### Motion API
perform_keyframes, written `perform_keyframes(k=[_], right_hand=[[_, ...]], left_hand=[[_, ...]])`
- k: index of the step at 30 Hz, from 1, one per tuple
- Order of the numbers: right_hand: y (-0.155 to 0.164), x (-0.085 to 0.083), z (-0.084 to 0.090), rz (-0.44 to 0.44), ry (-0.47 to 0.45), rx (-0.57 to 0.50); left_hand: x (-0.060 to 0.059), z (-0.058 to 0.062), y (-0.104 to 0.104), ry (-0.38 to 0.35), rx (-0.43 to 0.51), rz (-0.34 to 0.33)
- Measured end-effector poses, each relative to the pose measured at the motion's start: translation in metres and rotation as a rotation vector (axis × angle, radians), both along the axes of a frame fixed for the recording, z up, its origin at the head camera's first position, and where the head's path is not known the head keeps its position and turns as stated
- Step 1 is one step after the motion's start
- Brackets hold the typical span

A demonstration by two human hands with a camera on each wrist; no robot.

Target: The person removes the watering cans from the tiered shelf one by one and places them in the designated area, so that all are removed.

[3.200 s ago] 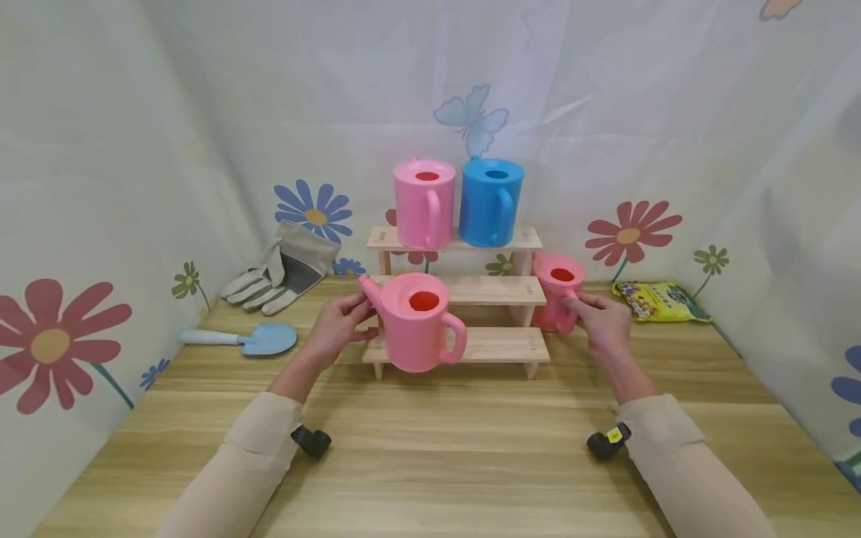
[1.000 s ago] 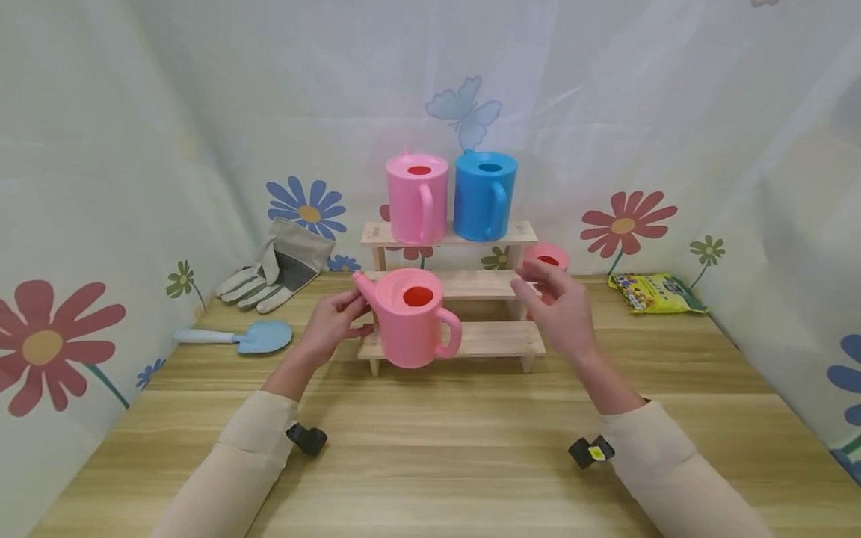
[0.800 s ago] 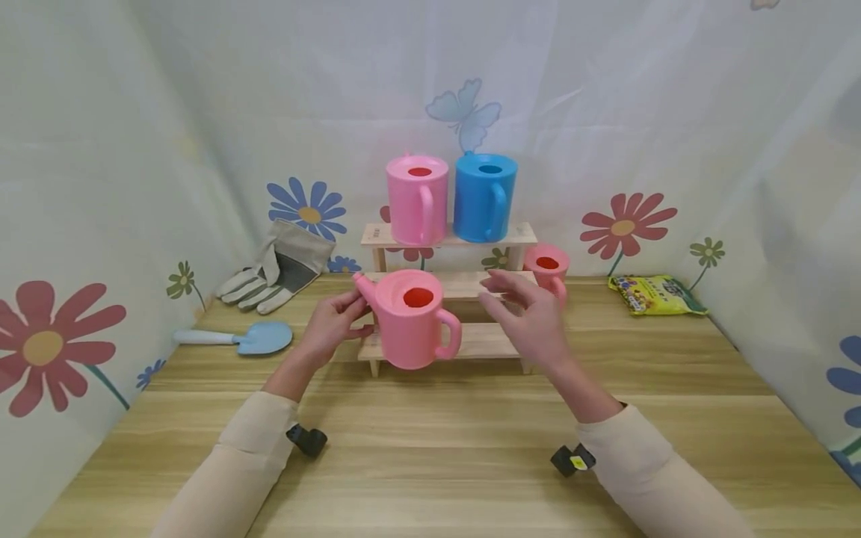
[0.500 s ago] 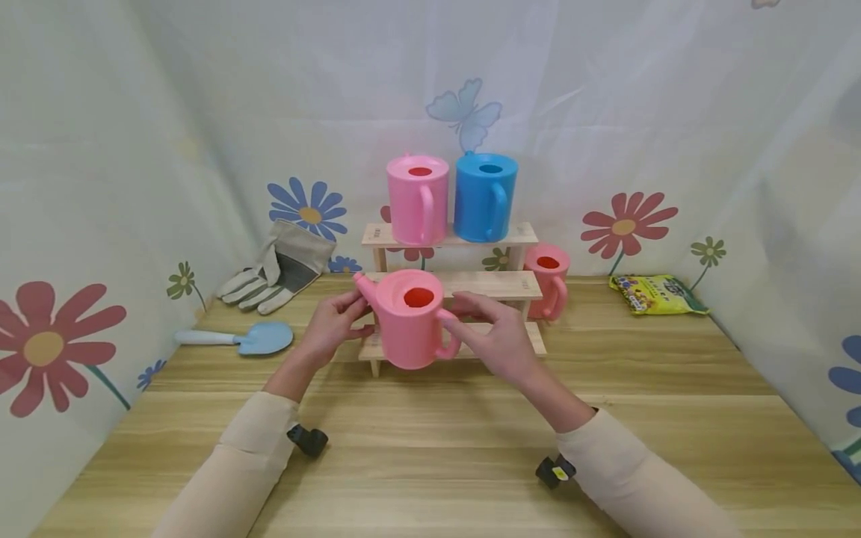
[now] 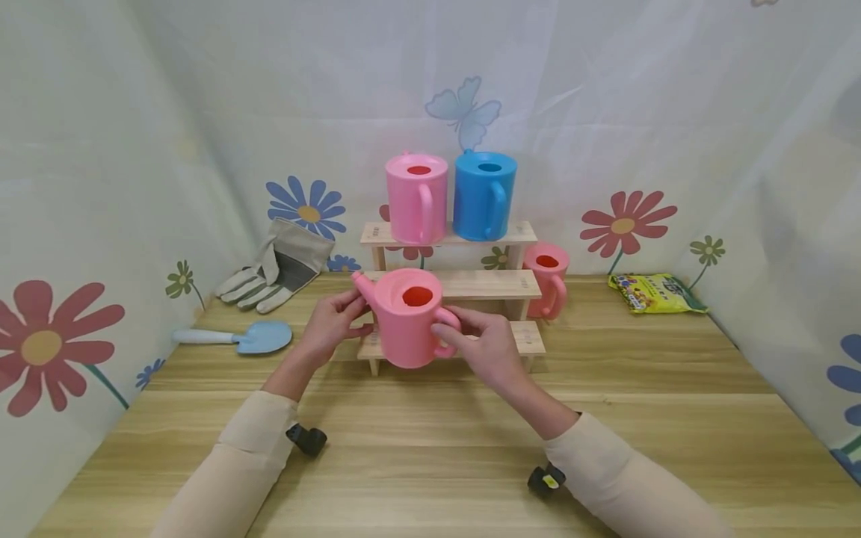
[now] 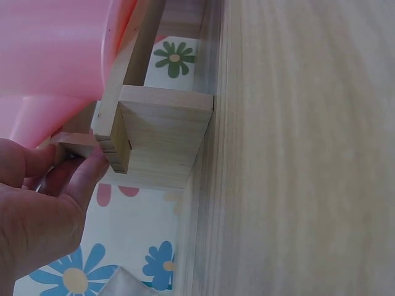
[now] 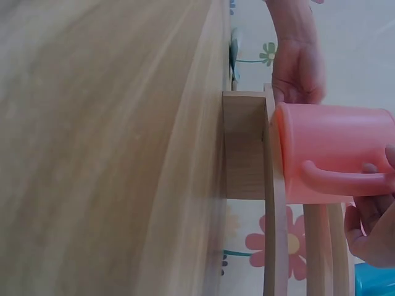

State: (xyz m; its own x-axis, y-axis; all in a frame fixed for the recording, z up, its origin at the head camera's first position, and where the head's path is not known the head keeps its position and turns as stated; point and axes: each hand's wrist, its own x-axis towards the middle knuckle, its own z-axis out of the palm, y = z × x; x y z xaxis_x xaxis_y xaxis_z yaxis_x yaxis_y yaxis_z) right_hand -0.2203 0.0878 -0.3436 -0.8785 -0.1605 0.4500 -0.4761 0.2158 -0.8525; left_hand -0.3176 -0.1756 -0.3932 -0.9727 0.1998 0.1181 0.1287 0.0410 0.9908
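A big pink watering can [image 5: 409, 320] stands on the lowest step of a wooden stepped shelf [image 5: 486, 284]. My left hand [image 5: 329, 325] holds the can's side just under the spout, thumb above and fingers curled below. My right hand [image 5: 486, 348] grips the can's handle, thumb and fingers closed round it. In the left wrist view the left hand [image 6: 37, 203] curls beside the shelf's leg [image 6: 162, 132], under the pink can [image 6: 55, 55]. The right wrist view shows the can [image 7: 330, 154] and the right hand's fingers [image 7: 370, 228] at its handle.
A pink can [image 5: 417, 198] and a blue can [image 5: 484, 196] stand on the top step. A small pink can [image 5: 548, 278] sits on the table right of the shelf. Work gloves [image 5: 279, 269] and a blue trowel [image 5: 238, 338] lie left, a yellow packet [image 5: 655, 293] right.
My right hand let go of the small pink can, swung left across the shelf and closed on the big pink can's handle. The left hand stayed on the can.
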Motion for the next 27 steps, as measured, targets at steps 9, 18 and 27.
perform_keyframes(k=[9, 18, 27], right_hand=[[0.001, -0.007, -0.007, -0.019, -0.234, -0.128], [0.004, -0.016, -0.010, 0.066, -0.439, -0.336], [0.013, -0.016, -0.004, 0.042, -0.390, -0.255]], left_hand=[[0.013, 0.017, 0.004, -0.023, -0.019, -0.014], [0.002, 0.004, -0.001, -0.026, -0.019, 0.002], [0.003, 0.003, 0.002, -0.009, -0.027, 0.027]])
